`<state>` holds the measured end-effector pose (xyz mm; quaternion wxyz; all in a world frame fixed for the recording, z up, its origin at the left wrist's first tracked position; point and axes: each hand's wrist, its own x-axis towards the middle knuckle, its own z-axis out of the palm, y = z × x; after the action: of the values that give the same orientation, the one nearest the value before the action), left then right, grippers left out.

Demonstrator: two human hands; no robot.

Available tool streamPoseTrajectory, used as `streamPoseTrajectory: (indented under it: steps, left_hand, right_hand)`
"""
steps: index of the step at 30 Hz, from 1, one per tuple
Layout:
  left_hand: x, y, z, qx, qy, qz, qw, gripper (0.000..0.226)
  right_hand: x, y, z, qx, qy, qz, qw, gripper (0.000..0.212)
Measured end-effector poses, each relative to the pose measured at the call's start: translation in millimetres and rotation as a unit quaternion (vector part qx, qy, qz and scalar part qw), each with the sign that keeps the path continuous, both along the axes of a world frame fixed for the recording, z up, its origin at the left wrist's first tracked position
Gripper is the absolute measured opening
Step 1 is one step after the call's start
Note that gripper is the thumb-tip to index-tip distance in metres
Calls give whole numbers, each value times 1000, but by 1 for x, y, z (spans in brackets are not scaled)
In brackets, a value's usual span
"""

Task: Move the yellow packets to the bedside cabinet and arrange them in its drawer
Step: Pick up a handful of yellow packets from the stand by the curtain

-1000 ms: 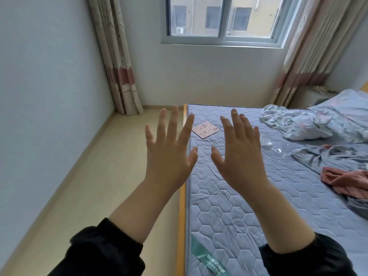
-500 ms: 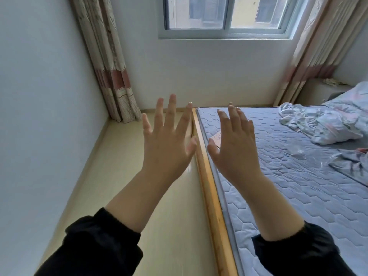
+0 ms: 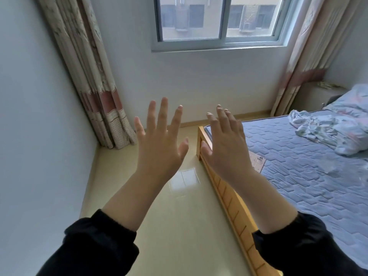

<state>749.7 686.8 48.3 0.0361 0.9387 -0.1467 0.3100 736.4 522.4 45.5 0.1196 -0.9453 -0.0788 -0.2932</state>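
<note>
My left hand [image 3: 159, 142] and my right hand [image 3: 227, 144] are raised in front of me, backs toward the camera, fingers straight and spread, holding nothing. A flat pale packet or card [image 3: 257, 161] lies on the mattress near its left edge, partly hidden behind my right hand; its colour is hard to tell. A white bedside cabinet [image 3: 316, 94] stands in the far right corner by the curtain, with small items on top. No drawer shows.
The bed with a blue quilted mattress [image 3: 302, 176] and wooden frame [image 3: 225, 188] fills the right side. Crumpled floral bedding [image 3: 334, 128] lies at its far end. Beige tiled floor [image 3: 179, 206] runs between bed and left wall. Curtains [image 3: 93, 82] flank the window.
The view has swung left and up: the bed has slid toward the right of the frame and more floor shows. Both hands stay raised and spread, empty.
</note>
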Motion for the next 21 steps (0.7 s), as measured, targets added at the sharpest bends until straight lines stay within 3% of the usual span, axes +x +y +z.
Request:
streamPoseTrajectory:
  steps: [8, 21]
  left_hand:
    - [183, 63, 13, 1, 27, -49, 998, 68]
    - [539, 21, 2, -11, 45, -90, 995, 70]
  right_hand:
    - [164, 74, 26, 3, -2, -42, 999, 66]
    - [508, 27, 20, -15, 3, -117, 993, 69]
